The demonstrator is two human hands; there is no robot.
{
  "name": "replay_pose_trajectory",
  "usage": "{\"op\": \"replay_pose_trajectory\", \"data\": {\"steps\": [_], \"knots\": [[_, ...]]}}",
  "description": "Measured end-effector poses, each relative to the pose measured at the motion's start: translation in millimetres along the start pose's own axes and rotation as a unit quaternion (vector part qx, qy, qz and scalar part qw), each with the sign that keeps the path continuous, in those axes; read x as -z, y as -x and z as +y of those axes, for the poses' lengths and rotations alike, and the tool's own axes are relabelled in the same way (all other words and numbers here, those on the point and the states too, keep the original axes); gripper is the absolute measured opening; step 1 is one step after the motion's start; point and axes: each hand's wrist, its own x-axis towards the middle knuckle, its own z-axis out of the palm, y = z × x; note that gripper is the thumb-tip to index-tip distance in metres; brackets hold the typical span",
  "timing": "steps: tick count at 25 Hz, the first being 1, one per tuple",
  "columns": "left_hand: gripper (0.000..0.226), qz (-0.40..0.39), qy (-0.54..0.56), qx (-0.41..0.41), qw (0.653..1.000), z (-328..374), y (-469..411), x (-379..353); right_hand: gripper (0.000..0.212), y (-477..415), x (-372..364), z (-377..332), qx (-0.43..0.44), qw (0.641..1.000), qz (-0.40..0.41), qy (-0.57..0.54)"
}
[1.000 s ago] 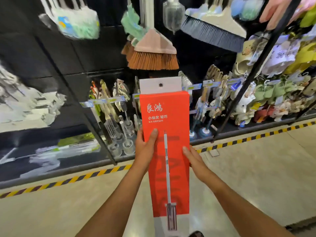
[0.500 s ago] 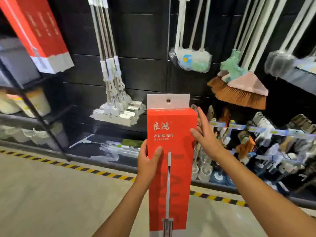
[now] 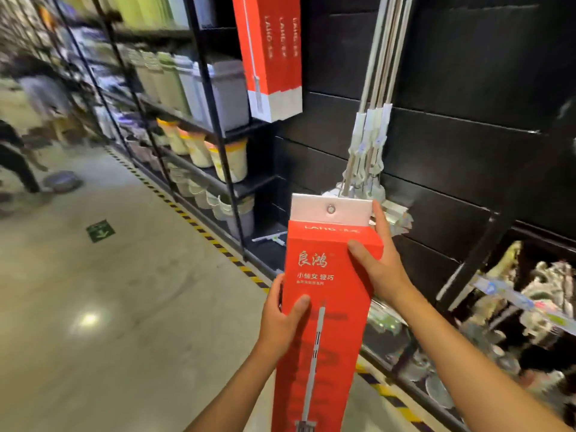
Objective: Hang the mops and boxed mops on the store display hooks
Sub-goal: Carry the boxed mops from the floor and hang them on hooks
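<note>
near: the left hand [image 3: 280, 319] is wrapped round the left edge of the boxed mop [image 3: 327, 322], thumb flat on the red front, fingers hidden behind. the right hand [image 3: 378, 269] grips higher on the right edge, thumb across the front corner, index finger straight up beside the white hang tab [image 3: 314, 210]. i see the box upright, held in mid-air before the display, its bottom cut off by the frame edge. it is smooth red card, long and narrow. the front reads 良鸿 in white brush script, 小仙女 轻巧 below, then a line too fine to read. the top flap reads "lahg" plus marks i cannot make out. a printed mop handle runs down the front. the tab has a metal-rimmed hole, on no hook.

middle: behind the tab hang bare mops [image 3: 371, 120], pale metal poles with white plastic fittings, heads partly hidden by the box. up left, hanging boxed mops [image 3: 271, 57] in the same red and white, "lahg" printed sideways; their tops are out of frame. black wall panel [image 3: 467, 88] behind both.

far: black rack [image 3: 208, 88] with grey and green bins [image 3: 227, 85], cream buckets [image 3: 230, 160] below. glossy floor [image 3: 124, 307], yellow-black tape [image 3: 199, 226], green arrow sign [image 3: 100, 231]. blurred person [image 3: 18, 145] far left.
</note>
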Motion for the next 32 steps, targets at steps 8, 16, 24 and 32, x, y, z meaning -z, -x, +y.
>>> {"op": "replay_pose_trajectory", "data": {"steps": [8, 16, 24, 32], "knots": [[0.077, 0.19, -0.026, 0.014, 0.981, -0.4, -84.5, 103.5, 0.116, -153.8, -135.0, 37.0, 0.019, 0.988, -0.151, -0.028], [0.068, 0.33, 0.004, 0.001, 0.944, -23.2, -141.3, 264.2, 0.102, -251.4, -347.6, 45.0, 0.073, 0.956, -0.285, -0.027], [0.104, 0.234, -0.061, 0.029, 0.97, -49.3, -209.0, 420.7, 0.108, -324.5, -485.9, 70.3, 0.092, 0.944, -0.317, 0.008], [0.095, 0.171, -0.09, 0.053, 0.98, -76.5, -326.5, 483.0, 0.114, -420.6, -536.9, 113.4, 0.066, 0.953, -0.296, -0.003]]}}
